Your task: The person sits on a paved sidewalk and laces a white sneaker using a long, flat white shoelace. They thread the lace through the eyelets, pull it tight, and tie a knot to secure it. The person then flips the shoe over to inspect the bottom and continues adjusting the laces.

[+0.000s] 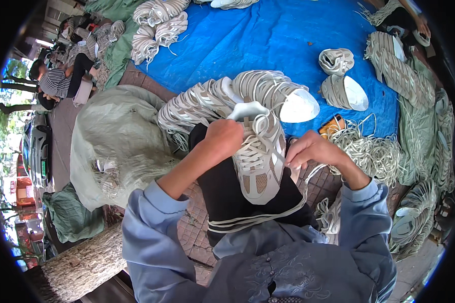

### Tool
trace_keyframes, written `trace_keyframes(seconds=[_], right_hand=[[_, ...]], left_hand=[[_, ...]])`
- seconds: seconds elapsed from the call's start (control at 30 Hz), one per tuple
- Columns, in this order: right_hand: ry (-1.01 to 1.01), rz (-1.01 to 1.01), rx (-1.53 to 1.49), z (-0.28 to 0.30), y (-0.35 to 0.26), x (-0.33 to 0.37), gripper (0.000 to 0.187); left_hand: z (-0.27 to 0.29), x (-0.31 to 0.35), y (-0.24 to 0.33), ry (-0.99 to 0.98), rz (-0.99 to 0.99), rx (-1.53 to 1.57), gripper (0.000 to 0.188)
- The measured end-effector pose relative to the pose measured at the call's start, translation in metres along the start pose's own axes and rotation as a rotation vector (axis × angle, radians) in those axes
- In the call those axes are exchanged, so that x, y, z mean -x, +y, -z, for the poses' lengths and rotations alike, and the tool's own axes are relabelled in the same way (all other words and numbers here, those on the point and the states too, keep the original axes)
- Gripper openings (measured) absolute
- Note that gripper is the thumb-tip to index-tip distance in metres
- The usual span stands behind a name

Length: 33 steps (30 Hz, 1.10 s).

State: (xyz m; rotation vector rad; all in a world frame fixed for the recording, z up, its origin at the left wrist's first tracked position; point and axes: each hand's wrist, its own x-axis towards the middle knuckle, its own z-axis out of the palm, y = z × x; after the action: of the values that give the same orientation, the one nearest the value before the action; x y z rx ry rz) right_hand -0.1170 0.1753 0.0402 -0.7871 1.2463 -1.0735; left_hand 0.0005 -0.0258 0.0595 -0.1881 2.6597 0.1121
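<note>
A white and beige shoe upper (pixel 258 169) rests over my black-trousered thigh, toe towards me, with lace crossed over its front. My left hand (pixel 225 136) is closed on the upper at its collar, beside the pale tongue. To the right, my right hand (pixel 314 150) pinches a flat white shoelace (pixel 274 150) that runs taut from the upper's eyelets. More white laces (pixel 253 220) lie across my lap. Just beyond the upper, a long row of nested shoe uppers (pixel 199 105) curves round to a white-lined end.
A blue tarp (pixel 237 43) bears more bundled uppers (pixel 343 92). A tangled heap of white laces (pixel 371 156) lies at right, by an orange-brown object (pixel 332 126). A pale sack (pixel 119 136) bulges at left, near a log (pixel 86 260). Other people sit far left and far right.
</note>
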Motion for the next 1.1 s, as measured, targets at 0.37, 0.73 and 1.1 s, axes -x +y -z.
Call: trace_keyframes(seconds=[0.37, 0.73, 1.1], right_hand=[[0.805, 1.074, -0.196, 0.118, 0.002, 0.072, 0.017], [0.749, 0.576, 0.915, -0.008, 0.036, -0.032, 0.027], [0.923, 0.516, 1.015, 0.004, 0.056, -0.047, 0.016]], left_hand=[[0.012, -0.006, 0.006, -0.129, -0.108, -0.231, 0.011], [-0.025, -0.005, -0.01, 0.556, -0.35, 0.034, 0.004], [-0.017, -0.019, 0.003, 0.537, -0.092, 0.505, 0.007]])
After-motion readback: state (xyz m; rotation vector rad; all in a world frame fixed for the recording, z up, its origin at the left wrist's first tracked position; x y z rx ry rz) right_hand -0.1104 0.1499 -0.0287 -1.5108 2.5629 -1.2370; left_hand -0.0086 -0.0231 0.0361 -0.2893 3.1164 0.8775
